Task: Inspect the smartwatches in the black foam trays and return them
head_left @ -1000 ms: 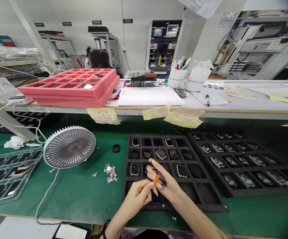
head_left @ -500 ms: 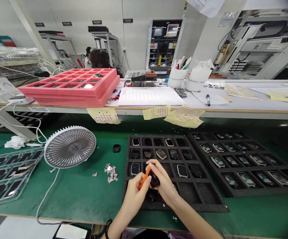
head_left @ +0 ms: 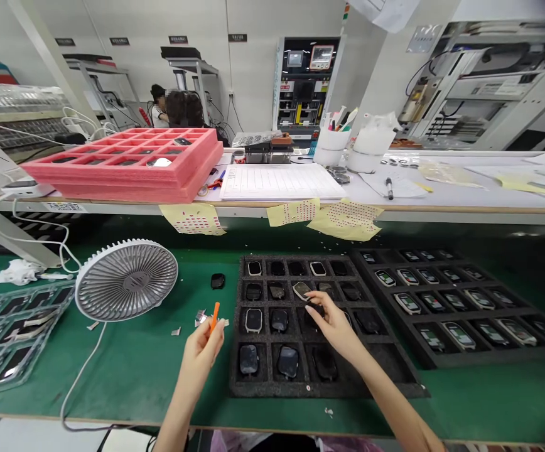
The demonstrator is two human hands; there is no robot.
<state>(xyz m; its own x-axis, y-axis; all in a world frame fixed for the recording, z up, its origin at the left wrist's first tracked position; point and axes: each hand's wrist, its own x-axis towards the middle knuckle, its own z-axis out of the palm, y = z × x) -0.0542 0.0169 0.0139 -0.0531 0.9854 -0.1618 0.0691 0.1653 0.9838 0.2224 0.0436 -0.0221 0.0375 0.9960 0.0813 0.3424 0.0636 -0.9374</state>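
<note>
My left hand point(head_left: 203, 342) grips a slim orange stick point(head_left: 215, 317), held upright above the green bench, close to a scatter of small silvery pieces point(head_left: 200, 316). My right hand point(head_left: 331, 323) reaches over the black foam tray point(head_left: 272, 390), thumb and forefinger apart above a compartment in its third row. What lies under those fingers is dark and mostly hidden. Around it in the tray sit several square watch bodies, such as a dark watch point(head_left: 288, 362) in the front row and a light-rimmed watch point(head_left: 253, 321) to the left.
A second black tray of watches point(head_left: 461, 336) lies to the right. A grey fan point(head_left: 134, 282) and a clear plastic tray point(head_left: 16, 342) are on the left, near a lone dark watch point(head_left: 218, 280). Pink foam trays point(head_left: 122, 182) rest on the shelf; a person point(head_left: 159, 110) is behind.
My hands were together around a dark watch with the orange stick against it. They have parted: the left moved left with the stick, the right moved right over the tray.
</note>
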